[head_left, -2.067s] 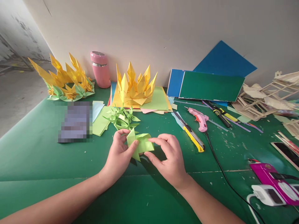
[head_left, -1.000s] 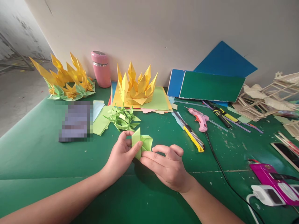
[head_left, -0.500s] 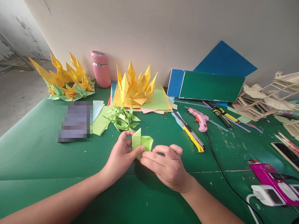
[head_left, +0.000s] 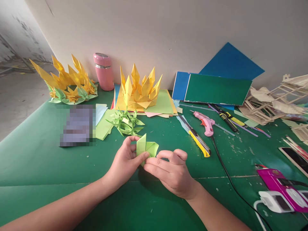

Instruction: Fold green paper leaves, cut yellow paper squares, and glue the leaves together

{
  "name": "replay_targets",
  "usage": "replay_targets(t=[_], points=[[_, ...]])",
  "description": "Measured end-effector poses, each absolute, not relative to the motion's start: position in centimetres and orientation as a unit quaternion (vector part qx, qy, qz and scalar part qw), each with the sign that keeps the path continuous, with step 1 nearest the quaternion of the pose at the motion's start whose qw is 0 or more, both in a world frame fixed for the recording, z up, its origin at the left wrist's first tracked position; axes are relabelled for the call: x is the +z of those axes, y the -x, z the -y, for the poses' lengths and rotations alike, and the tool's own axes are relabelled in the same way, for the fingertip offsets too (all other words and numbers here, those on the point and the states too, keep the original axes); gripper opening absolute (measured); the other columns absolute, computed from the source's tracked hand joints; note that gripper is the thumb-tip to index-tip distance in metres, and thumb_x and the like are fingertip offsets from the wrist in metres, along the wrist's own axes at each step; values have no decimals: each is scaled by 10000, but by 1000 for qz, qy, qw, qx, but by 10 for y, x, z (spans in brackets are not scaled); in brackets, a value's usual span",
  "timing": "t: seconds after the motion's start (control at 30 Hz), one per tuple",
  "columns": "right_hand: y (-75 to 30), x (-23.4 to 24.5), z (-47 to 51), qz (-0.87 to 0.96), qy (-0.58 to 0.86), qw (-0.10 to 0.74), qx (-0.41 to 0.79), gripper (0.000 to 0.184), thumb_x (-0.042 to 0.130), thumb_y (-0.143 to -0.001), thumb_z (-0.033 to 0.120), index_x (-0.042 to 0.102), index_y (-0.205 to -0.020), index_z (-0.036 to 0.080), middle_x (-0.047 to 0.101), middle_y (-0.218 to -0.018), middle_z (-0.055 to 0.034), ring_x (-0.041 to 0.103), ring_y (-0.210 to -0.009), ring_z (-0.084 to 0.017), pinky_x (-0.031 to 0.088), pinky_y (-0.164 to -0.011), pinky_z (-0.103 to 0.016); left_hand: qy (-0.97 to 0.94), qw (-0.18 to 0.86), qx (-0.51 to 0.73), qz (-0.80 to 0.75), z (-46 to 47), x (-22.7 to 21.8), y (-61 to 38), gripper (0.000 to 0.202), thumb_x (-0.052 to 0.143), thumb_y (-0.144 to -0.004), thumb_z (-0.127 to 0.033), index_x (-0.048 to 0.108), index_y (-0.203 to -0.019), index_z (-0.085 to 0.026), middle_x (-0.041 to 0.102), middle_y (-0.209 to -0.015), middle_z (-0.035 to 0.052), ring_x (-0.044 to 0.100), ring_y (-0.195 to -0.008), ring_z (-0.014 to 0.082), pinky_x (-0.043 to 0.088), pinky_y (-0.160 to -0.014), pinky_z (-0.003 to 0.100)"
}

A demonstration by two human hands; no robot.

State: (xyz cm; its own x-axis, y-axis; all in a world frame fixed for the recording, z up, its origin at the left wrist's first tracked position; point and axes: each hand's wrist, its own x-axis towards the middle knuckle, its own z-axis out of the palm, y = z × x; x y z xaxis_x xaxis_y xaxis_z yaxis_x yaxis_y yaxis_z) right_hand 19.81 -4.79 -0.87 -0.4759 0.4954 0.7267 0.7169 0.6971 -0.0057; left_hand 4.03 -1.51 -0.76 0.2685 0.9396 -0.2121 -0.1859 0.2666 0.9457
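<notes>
A partly folded piece of light green paper (head_left: 141,146) is held up above the green table, between both hands. My left hand (head_left: 126,158) is closed on its left side, thumb across the front and fingers behind. My right hand (head_left: 172,171) pinches the paper's lower edge near the left thumb, its other fingers curled. Part of the paper is hidden by the fingers. Just beyond the left hand lies a pile of folded green paper leaves (head_left: 127,122), beside a stack of green paper sheets (head_left: 104,126).
A yellow paper crown (head_left: 141,93) stands on coloured sheets, with another crown (head_left: 69,83) at the left near a pink flask (head_left: 104,72). To the right lie a yellow utility knife (head_left: 199,142), a corded pink glue gun (head_left: 205,123) and a power strip (head_left: 276,201).
The green paper has tilted a little and shifted slightly to the right in my fingers. Both hands keep nearly the same place and grip.
</notes>
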Motion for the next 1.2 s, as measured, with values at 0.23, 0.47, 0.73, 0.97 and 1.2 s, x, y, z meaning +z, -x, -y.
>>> replay_targets(t=[0.23,0.47,0.73,0.97,1.2], points=[[-200,-8,47,843,371,363,-140,328,438,-960,104,680,-778,231,733,-814,125,530,-772,-106,223,-661,-341,-428,696,416,-399,16,-5,-37,479,744,-677,-356,425,-1002,-205,681,-783,-7,650,-685,147,503,-625,256],[-200,-9,48,846,379,353,-123,311,466,-931,88,698,-822,264,734,-797,108,552,-780,-113,218,-677,-354,-436,687,417,-405,16,-9,-38,466,746,-682,-357,424,-989,-219,673,-755,-20,647,-652,149,489,-587,254],[-200,-8,49,849,377,353,-109,314,448,-933,82,688,-846,264,735,-806,107,550,-783,-117,219,-682,-346,-438,682,415,-412,15,-7,-39,452,745,-674,-351,429,-969,-219,656,-712,-33,645,-627,151,479,-562,246],[-200,-7,48,849,374,358,-104,315,446,-934,80,682,-816,254,736,-810,114,541,-780,-117,221,-680,-346,-434,686,414,-412,16,-8,-38,489,744,-673,-386,411,-990,-218,646,-709,-41,632,-617,139,473,-556,238],[-201,-8,48,850,376,355,-102,304,464,-925,78,685,-817,257,735,-814,116,549,-791,-118,226,-678,-353,-425,689,416,-415,15,-8,-38,497,764,-655,-379,418,-971,-215,632,-668,-53,619,-569,131,454,-518,227]])
